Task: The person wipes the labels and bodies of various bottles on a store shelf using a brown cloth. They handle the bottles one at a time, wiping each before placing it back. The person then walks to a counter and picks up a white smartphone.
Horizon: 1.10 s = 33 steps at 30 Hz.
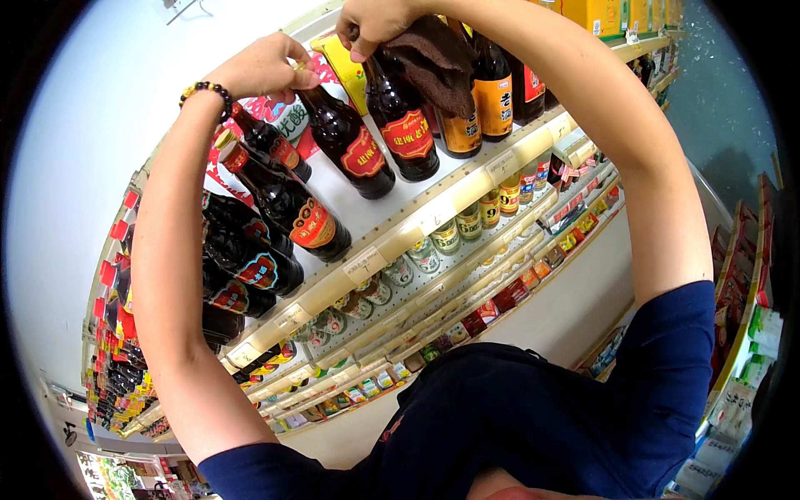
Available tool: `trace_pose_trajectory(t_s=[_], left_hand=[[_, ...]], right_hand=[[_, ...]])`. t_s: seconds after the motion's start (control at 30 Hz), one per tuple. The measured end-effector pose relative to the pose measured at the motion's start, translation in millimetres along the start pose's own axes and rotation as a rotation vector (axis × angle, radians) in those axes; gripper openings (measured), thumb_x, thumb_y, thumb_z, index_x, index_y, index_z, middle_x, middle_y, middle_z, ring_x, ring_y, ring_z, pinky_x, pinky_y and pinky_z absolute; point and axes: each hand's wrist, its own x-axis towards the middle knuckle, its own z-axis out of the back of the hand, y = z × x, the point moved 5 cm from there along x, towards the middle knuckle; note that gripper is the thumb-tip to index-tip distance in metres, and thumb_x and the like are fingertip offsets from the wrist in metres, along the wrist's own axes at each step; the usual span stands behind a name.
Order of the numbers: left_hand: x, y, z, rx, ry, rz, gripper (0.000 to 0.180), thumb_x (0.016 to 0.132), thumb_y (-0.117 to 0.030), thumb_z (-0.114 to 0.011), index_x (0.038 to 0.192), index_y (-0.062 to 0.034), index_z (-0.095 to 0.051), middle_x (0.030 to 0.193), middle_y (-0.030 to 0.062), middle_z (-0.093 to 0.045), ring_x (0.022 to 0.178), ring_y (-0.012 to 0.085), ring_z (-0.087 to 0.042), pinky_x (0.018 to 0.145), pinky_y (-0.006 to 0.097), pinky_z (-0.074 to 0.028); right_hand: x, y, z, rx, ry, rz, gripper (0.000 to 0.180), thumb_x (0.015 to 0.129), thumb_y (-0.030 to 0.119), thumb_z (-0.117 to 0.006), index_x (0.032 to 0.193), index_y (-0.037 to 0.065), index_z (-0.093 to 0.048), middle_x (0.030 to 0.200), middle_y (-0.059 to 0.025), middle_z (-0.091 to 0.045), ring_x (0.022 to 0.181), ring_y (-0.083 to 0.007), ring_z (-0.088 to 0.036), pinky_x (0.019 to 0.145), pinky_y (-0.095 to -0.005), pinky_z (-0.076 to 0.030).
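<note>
My left hand [271, 70] pinches the top of a dark glass bottle with a red label [350, 143], which stands on the top shelf. A beaded bracelet circles that wrist. Closed around a brown cloth [437, 62], my right hand [377, 23] is at the top of a second red-labelled dark bottle [403, 125]. The cloth drapes over the bottles beside it and partly covers an orange-labelled bottle [460, 132]. Whether my right fingers also grip the second bottle's neck, I cannot tell.
More dark bottles [287, 208] stand to the left on the same shelf [450, 200]. Lower shelves hold small clear bottles [446, 237] and packets [504, 300]. Yellow boxes [593, 15] sit at the upper right. Another stocked rack [742, 333] rises at the far right.
</note>
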Motion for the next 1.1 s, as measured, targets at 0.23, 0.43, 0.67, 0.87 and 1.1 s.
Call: trace_pose_trajectory(t_s=[0.23,0.43,0.67,0.87,1.1], left_hand=[[2,-30,-9,-0.044,0.109,-0.009,0.027,0.081,-0.020,-0.066,0.096,0.0023,-0.064,0.077,0.0085,-0.065,0.063,0.0140,-0.063,0.059,0.025,-0.053],[2,-23,-15,-0.126,0.109,-0.028,0.024,0.082,-0.018,-0.066,0.094,0.0018,-0.062,0.074,0.0059,-0.063,0.061,0.0115,-0.061,0.056,0.024,-0.051],[5,-23,-19,-0.149,0.127,-0.041,0.028,0.080,-0.015,-0.067,0.099,0.0051,-0.062,0.079,0.0100,-0.065,0.067,0.0137,-0.065,0.059,0.024,-0.053],[7,-20,-20,-0.158,0.138,-0.052,0.029,0.080,-0.015,-0.067,0.100,0.0047,-0.061,0.080,0.0098,-0.065,0.068,0.0129,-0.065,0.059,0.023,-0.053],[7,-21,-21,-0.140,0.162,-0.057,0.028,0.080,-0.014,-0.067,0.101,0.0041,-0.061,0.080,0.0088,-0.064,0.068,0.0127,-0.064,0.061,0.024,-0.052]], right_hand=[[-3,-19,-13,0.024,0.007,-0.005,0.037,0.068,0.028,-0.070,0.095,0.003,-0.066,0.090,-0.0166,-0.066,0.085,-0.0275,-0.062,0.074,-0.0366,-0.048],[-6,-10,-14,0.020,0.077,-0.042,0.045,0.070,0.028,-0.069,0.105,0.001,-0.062,0.096,-0.0173,-0.065,0.089,-0.0273,-0.061,0.077,-0.0362,-0.048],[1,-18,-31,0.122,-0.021,-0.014,0.030,0.074,0.023,-0.070,0.092,0.000,-0.063,0.081,-0.0108,-0.065,0.077,-0.0222,-0.060,0.070,-0.0322,-0.045],[-3,-10,-26,0.105,-0.007,-0.006,0.030,0.074,0.023,-0.070,0.093,0.000,-0.063,0.082,-0.0110,-0.065,0.078,-0.0229,-0.060,0.071,-0.0327,-0.045],[-5,-7,-27,0.121,-0.017,0.034,0.032,0.073,0.024,-0.070,0.093,0.000,-0.062,0.082,-0.0112,-0.064,0.079,-0.0235,-0.060,0.071,-0.0331,-0.045]])
